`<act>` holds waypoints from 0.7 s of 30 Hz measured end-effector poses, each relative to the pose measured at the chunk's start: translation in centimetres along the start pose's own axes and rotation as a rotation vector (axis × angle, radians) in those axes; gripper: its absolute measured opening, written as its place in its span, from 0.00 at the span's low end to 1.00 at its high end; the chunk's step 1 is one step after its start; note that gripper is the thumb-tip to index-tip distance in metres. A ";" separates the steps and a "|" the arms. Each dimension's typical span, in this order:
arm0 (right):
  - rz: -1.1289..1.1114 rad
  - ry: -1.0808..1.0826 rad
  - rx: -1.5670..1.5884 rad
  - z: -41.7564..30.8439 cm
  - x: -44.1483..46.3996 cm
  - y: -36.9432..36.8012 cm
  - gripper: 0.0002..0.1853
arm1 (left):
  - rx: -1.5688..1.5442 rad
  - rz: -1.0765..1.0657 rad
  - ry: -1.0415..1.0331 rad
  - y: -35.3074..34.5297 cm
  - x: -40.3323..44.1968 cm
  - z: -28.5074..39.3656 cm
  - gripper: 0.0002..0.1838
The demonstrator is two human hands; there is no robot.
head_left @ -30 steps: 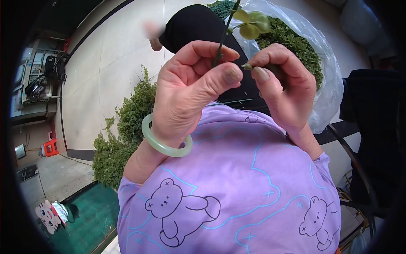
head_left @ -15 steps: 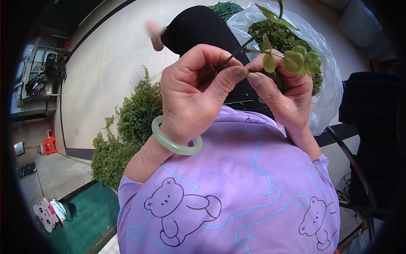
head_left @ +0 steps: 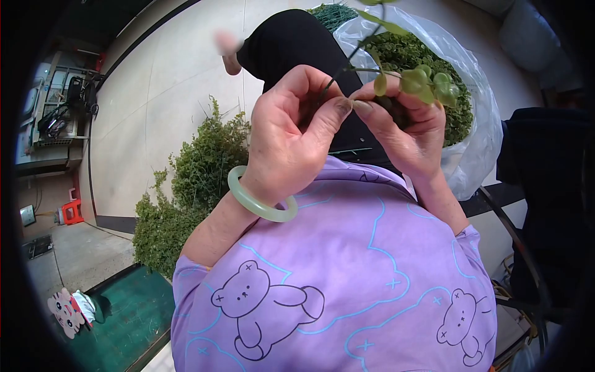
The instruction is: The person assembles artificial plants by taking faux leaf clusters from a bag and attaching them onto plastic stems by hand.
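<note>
Pinching a thin dark-green stem (head_left: 344, 68), the left hand (head_left: 286, 139) is touching the pinching right hand (head_left: 409, 133), contents unclear, apparently mid-joining, next requiring steadiness.

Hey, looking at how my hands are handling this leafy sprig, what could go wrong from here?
Your left hand pinches the leafy sprig; if that grip slips, it might drop, perhaps toward the plastic bag.
Its leaves overlap your right hand in view, so they could get caught or torn.
Both hands' fingertips meet closely, hiding what's between them, so a misplacement might go unnoticed.
</note>
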State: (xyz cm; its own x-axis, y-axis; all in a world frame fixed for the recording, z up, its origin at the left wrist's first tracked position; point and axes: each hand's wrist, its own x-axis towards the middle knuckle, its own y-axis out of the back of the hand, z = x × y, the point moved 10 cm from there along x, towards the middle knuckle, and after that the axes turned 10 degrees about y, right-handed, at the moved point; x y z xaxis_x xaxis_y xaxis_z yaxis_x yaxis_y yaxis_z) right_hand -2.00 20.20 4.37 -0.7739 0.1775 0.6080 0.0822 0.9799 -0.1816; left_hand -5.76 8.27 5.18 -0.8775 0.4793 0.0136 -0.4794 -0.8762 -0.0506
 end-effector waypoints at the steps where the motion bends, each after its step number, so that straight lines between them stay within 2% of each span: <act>1: 0.018 -0.022 0.006 0.4 -0.1 0.1 0.06 | -0.045 -0.018 0.060 -0.1 0.1 -0.5 0.04; 4: 0.047 -0.080 0.014 1.0 -0.3 0.1 0.05 | -0.133 -0.090 0.198 -0.5 0.0 -1.3 0.04; 6: 0.001 -0.100 -0.332 1.4 0.2 0.7 0.04 | -0.127 -0.166 0.236 -1.3 -0.4 -1.6 0.03; 7: -0.019 -0.109 -0.507 1.7 0.6 1.0 0.04 | -0.153 -0.240 0.177 -3.2 -1.1 -1.1 0.03; 8: 0.102 -0.180 -0.127 4.2 0.1 1.6 0.04 | -0.173 -0.290 0.197 -4.1 -1.6 -1.5 0.02; 9: 0.081 -0.199 -0.077 4.7 0.0 1.6 0.04 | -0.194 -0.333 0.213 -4.6 -1.9 -1.9 0.02; 10: 0.067 -0.215 -0.055 4.7 -0.2 1.5 0.05 | -0.296 -0.226 0.222 -3.5 -1.1 -1.6 0.02; 11: 0.059 -0.232 -0.034 4.6 -0.6 1.3 0.05 | -0.271 -0.211 0.235 -2.2 -0.4 -1.3 0.04; 12: 0.100 -0.293 0.180 4.0 -0.9 0.8 0.04 | -0.328 -0.233 0.254 -1.3 -0.1 -1.2 0.07; 15: 0.081 -0.384 0.300 4.1 -1.7 0.7 0.05 | -0.502 -0.239 0.300 -0.5 0.3 -1.3 0.14; 18: 0.081 -0.315 0.237 1.2 -1.1 0.1 0.05 | -0.557 -0.238 0.332 -0.6 0.4 -1.5 0.16; 21: 0.035 -0.199 0.165 -0.5 -0.5 0.2 0.05 | -0.550 -0.330 0.319 -1.3 -0.3 -1.1 0.16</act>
State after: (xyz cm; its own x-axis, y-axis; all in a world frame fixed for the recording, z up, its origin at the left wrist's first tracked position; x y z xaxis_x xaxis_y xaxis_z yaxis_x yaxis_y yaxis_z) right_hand -1.30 20.36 4.40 -0.8819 0.1739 0.4381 0.0201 0.9425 -0.3336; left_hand -4.88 9.36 4.11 -0.6014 0.7800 -0.1732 -0.5697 -0.5706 -0.5916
